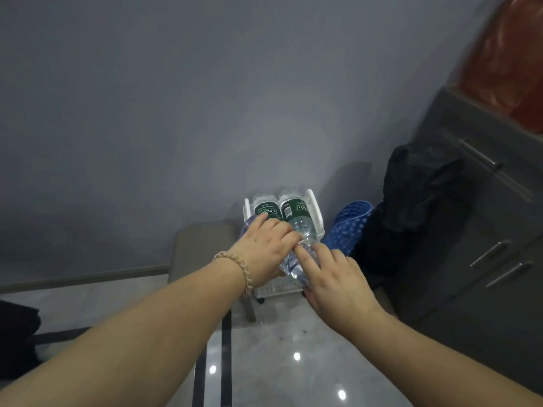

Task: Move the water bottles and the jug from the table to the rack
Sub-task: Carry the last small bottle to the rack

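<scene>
Beaded bracelet [235,270] on left wrist. Left hand [263,251] reaching forward, fingers curled over the near end of the left bottle [266,211]; grip closed on it or merely resting, not clear. Just beyond the knuckles: white rack [316,205] on the floor against the grey wall, two green-labelled bottles lying side by side in it, long axes running away from the hands toward the wall, bases far, necks near. Right bottle [296,215] neck pointing back between the two hands. Below the fingers, a clear jug-like vessel [293,267], blurred. Right hand [338,277] pressed on its right side, fingers spread. Right of that hand, blue perforated basket [351,226], then dark bag [417,195].
</scene>
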